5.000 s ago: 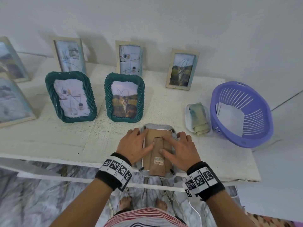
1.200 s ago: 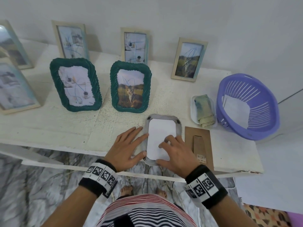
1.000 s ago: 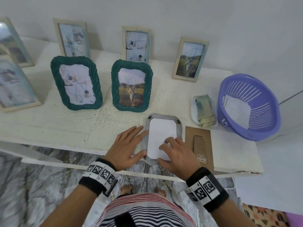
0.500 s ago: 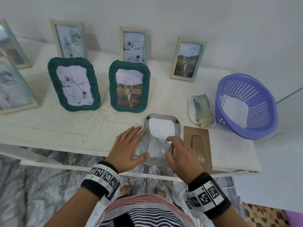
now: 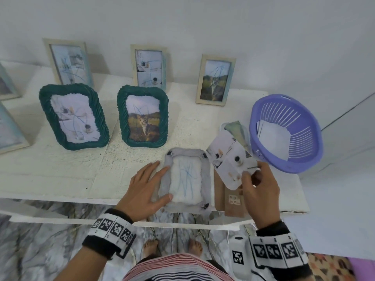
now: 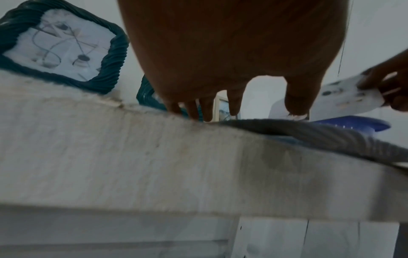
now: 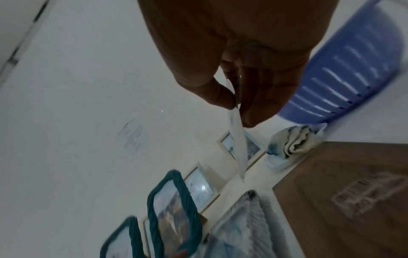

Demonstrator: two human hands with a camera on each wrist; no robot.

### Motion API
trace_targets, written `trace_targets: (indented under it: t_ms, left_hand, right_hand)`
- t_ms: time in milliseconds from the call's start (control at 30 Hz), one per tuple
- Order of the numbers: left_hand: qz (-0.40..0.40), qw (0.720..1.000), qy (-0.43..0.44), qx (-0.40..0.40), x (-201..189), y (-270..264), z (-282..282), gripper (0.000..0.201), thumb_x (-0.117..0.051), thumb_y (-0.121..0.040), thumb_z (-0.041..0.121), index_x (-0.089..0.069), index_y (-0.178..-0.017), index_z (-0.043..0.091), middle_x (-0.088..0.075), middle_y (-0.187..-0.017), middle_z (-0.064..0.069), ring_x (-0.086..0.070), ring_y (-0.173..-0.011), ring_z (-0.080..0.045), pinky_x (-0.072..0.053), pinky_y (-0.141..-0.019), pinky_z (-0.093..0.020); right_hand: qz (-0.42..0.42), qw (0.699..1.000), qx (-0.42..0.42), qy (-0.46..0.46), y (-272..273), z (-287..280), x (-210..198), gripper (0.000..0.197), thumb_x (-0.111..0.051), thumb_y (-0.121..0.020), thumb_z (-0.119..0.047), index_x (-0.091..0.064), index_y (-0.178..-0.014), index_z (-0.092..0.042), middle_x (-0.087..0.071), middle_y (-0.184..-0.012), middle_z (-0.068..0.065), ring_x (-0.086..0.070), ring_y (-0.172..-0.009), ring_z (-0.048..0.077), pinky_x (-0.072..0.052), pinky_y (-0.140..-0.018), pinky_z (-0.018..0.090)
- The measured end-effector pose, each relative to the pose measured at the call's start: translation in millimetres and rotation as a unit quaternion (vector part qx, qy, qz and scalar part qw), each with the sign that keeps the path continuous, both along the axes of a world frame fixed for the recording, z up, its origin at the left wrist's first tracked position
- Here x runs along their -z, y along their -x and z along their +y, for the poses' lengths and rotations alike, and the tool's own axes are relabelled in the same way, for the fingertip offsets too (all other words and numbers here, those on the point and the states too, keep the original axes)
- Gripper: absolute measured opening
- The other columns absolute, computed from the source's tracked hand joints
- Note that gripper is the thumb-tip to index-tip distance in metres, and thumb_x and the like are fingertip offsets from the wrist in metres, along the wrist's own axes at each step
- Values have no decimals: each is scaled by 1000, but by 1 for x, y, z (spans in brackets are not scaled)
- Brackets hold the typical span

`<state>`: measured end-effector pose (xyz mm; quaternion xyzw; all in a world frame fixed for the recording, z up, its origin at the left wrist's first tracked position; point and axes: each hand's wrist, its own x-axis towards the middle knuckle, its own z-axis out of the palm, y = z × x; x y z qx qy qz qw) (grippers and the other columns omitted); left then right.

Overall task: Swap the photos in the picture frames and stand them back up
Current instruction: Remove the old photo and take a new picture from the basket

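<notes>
Photos and frames run along the white shelf (image 5: 60, 175), and reading from the left, two green frames (image 5: 74, 116) (image 5: 143, 116) stand upright, one with a pale still-life print, the other a cat picture; three wooden frames lean against the wall behind them. Next comes the left hand (image 5: 145, 191), fingers straight and spread, thumb and fingertips pressing flat on the near-left border of the grey frame (image 5: 207, 179), which lies face down at the shelf's front edge, probably to keep it from sliding off while it is emptied. Its opening shows only the clear pane with blue scribbles, so no print is inside. Just right of it the brown backing (image 5: 229, 199) lies flat on the shelf, likely parked within easy reach for refitting. Above that, the right hand (image 5: 258, 189) pinches the lower corner of the photo (image 5: 231, 159) between thumb and fingers, holding it clear of the shelf, picture side up and tilted; the right wrist view shows the sheet edge-on in that pinch. Behind it a folded cloth (image 5: 238, 130) sits on a small dish, and farthest right is the purple basket (image 5: 304, 159) with white sheets in it, a plausible place for the removed print.
</notes>
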<state>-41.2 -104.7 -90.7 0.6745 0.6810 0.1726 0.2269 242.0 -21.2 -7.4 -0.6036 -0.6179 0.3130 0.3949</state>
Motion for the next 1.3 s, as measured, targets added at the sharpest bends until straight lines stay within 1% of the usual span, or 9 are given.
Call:
trace_targets:
  t_ms: [200, 367, 500, 600, 667, 767, 933, 1000, 1300]
  left_hand:
    - [-183, 981, -57, -29, -50, -44, 29, 54, -53, -89, 60, -51, -136, 32, -55, -134, 14, -50, -120, 0, -42, -104, -30]
    - [-461, 882, 39, -84, -79, -109, 65, 44, -65, -91, 19, -51, -132, 21, -73, -98, -8, -71, -88, -18, -56, -78, -27]
    - [-503, 855, 7, -128, -77, -135, 82, 39, -63, -91, 3, -53, -125, 18, -69, -76, -5, -67, -72, -13, -55, -65, -25]
    - [-496, 858, -8, -137, -72, -141, 89, 40, -61, -91, 1, -53, -126, 19, -65, -72, -3, -64, -69, -9, -54, -65, -24]
    - [-484, 863, -10, -143, -68, -139, 93, 42, -61, -92, 1, -53, -127, 22, -63, -75, -7, -63, -72, -10, -54, -67, -24]
    - [-455, 876, -25, -159, -62, -135, 99, 43, -60, -93, 3, -52, -130, 25, -63, -79, -16, -61, -73, -12, -54, -69, -27]
    - [-407, 898, -14, -166, -53, -136, 109, 45, -61, -94, 8, -51, -133, 26, -65, -83, -10, -61, -78, -16, -53, -75, -35]
    - [-378, 914, -2, -146, -50, -141, 114, 42, -62, -93, 11, -52, -130, 29, -66, -77, 5, -63, -76, -14, -54, -73, -35]
    - [-235, 967, 92, -33, -58, -209, 149, 32, -63, -91, 21, -63, -122, 28, -72, -81, 5, -67, -76, -11, -55, -82, -30]
  right_hand:
    - [315, 940, -11, 133, -19, 0, -13, 22, -54, -94, 1, -54, -112, -10, -73, -92, 18, -70, -77, 34, -58, -68, 42]
    - [370, 913, -32, 167, -27, 2, -13, 21, -52, -94, 2, -51, -115, -2, -71, -90, 24, -70, -77, 35, -59, -68, 41]
    - [277, 943, -51, 176, -38, 8, -15, 18, -57, -94, -5, -54, -111, -5, -73, -81, 17, -71, -74, 32, -60, -68, 44]
    - [-14, 1000, -23, 12, -59, 23, -6, 17, -64, -91, -20, -61, -107, -14, -68, -80, -1, -65, -73, 15, -57, -69, 40]
    - [-216, 967, -14, -138, -76, 40, -5, 27, -68, -85, -25, -64, -109, -13, -63, -95, 1, -57, -86, 20, -51, -74, 37]
    - [-389, 904, -66, -164, -100, 68, -7, 45, -71, -75, -40, -66, -113, -16, -62, -113, 6, -55, -104, 33, -48, -82, 46]
    - [-391, 896, -181, -105, -129, 97, -9, 35, -58, -80, -46, -68, -103, -21, -69, -85, -4, -63, -82, 28, -48, -81, 49]
    - [-365, 903, -198, -113, -139, 110, -16, 39, -54, -84, -48, -67, -106, -18, -70, -87, -2, -62, -80, 28, -47, -77, 46]
    - [-312, 911, -240, -123, -164, 148, -53, 34, -62, -89, -33, -66, -114, -10, -70, -97, 5, -59, -81, 24, -39, -76, 29]
